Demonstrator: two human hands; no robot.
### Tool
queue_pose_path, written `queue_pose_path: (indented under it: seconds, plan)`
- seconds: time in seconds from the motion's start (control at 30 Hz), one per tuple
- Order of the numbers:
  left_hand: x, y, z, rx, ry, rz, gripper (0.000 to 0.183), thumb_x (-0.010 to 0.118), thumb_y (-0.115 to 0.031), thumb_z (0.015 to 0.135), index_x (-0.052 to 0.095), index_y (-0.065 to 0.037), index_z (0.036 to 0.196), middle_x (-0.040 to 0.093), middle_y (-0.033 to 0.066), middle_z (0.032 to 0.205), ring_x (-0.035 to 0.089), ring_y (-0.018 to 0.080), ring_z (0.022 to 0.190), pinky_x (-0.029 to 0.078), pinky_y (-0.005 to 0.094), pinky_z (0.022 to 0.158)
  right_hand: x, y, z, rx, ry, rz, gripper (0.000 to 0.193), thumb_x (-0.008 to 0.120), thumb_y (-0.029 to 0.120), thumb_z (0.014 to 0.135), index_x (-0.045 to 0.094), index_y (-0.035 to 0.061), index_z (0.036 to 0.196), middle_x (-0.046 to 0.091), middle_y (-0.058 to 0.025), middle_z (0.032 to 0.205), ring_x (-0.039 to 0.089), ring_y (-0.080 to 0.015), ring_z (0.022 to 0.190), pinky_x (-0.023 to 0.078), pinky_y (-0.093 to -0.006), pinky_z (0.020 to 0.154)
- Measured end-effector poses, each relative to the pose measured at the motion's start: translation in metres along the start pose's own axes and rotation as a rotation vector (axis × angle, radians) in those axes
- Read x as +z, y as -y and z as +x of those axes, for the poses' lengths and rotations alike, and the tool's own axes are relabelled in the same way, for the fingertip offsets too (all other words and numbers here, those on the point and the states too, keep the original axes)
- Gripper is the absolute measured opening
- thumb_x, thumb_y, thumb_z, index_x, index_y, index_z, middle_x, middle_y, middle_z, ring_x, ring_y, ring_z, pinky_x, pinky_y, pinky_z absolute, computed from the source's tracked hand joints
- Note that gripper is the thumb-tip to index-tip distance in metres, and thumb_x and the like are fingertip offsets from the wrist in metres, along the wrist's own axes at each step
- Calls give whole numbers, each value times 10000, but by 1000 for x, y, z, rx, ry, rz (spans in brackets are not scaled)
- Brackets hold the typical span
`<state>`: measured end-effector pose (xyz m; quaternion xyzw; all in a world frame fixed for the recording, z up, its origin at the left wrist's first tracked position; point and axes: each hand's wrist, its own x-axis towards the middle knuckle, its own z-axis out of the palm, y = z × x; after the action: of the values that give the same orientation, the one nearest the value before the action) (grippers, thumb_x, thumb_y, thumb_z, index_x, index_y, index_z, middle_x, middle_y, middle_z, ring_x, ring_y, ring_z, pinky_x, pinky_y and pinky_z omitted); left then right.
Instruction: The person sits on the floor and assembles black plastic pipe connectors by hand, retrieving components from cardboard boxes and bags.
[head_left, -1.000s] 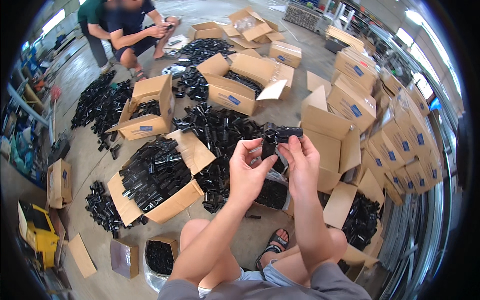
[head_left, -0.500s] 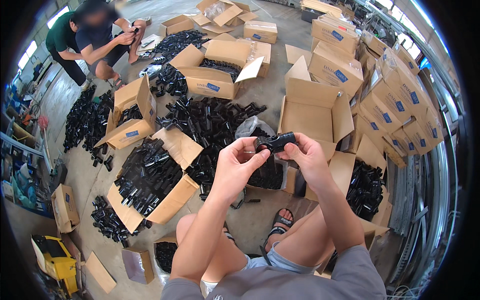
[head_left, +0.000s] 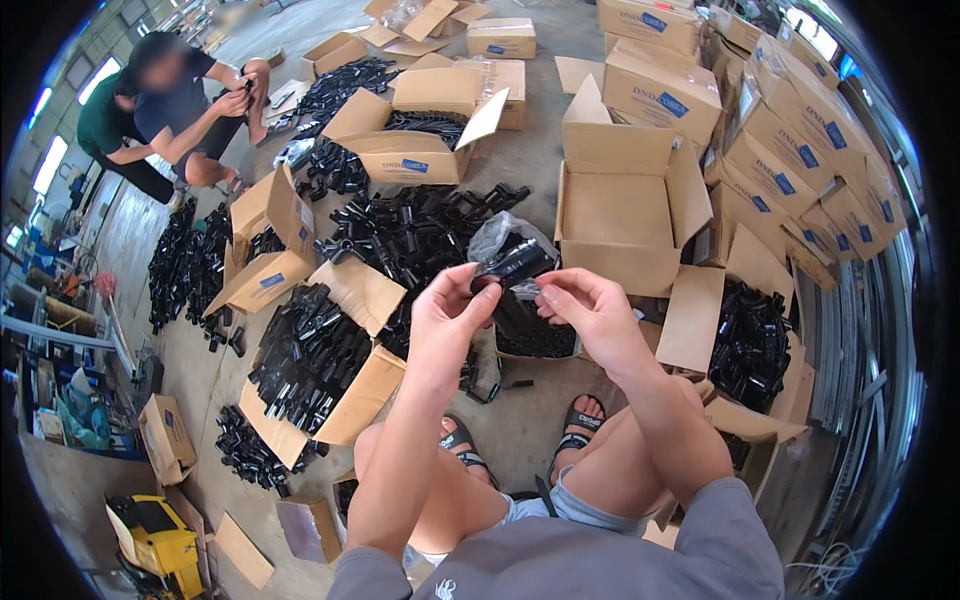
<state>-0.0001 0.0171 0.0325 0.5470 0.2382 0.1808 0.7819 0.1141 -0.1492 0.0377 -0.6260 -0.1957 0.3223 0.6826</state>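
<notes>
Over at the far left, two crouching people (head_left: 165, 110) work among a heap of black plastic fittings (head_left: 185, 265), and an open carton of fittings (head_left: 310, 360) lies tipped on the concrete floor (head_left: 530, 170) just left of the seated person's knees. Next comes the left hand (head_left: 445, 320), raised at chest height, its thumb and fingers pinching the near end of a small black tube fitting (head_left: 512, 265). That piece sits between both hands, above a low box of fittings (head_left: 530, 335), with a crumpled clear plastic bag (head_left: 500, 235) just behind it. On its other side the right hand (head_left: 590, 310) has fingertips curled together, nipping at the fitting's lower edge or a scrap of film; which one I cannot tell. Judging by this grip, steady work means holding the piece firmly on the left while the right makes small, controlled pulls. Farther right stand an empty open carton (head_left: 625, 210) and stacked sealed boxes (head_left: 800, 140).
</notes>
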Motion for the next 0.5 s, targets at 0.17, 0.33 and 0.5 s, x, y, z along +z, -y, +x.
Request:
queue_pose_path:
  seconds: [0.17, 0.33, 0.5]
  plan:
    - [14, 0, 1, 569, -149, 988, 358, 811, -41, 722, 746, -65, 1073, 706, 89, 1015, 685, 240, 939, 526, 331, 855, -42, -14, 19, -274, -454, -286, 230, 683, 160, 954, 689, -34, 1079, 732, -70, 923, 668, -99, 853, 521, -264, 784]
    - [14, 3, 5, 437, -109, 1110, 642, 810, -59, 727, 621, -143, 1335, 698, 89, 966, 656, 243, 957, 513, 400, 922, -72, -6, 14, -279, -517, -180, 227, 669, 167, 958, 692, -31, 1067, 735, -79, 940, 676, -120, 844, 525, -268, 782]
    - [-2, 2, 21, 118, 75, 686, 628, 750, 21, 768, 595, -66, 1370, 685, 34, 914, 651, 127, 876, 518, 294, 841, -59, 7, -43, -281, -389, -63, 228, 660, 175, 963, 695, -35, 1045, 730, -61, 888, 656, -101, 813, 519, -271, 754]
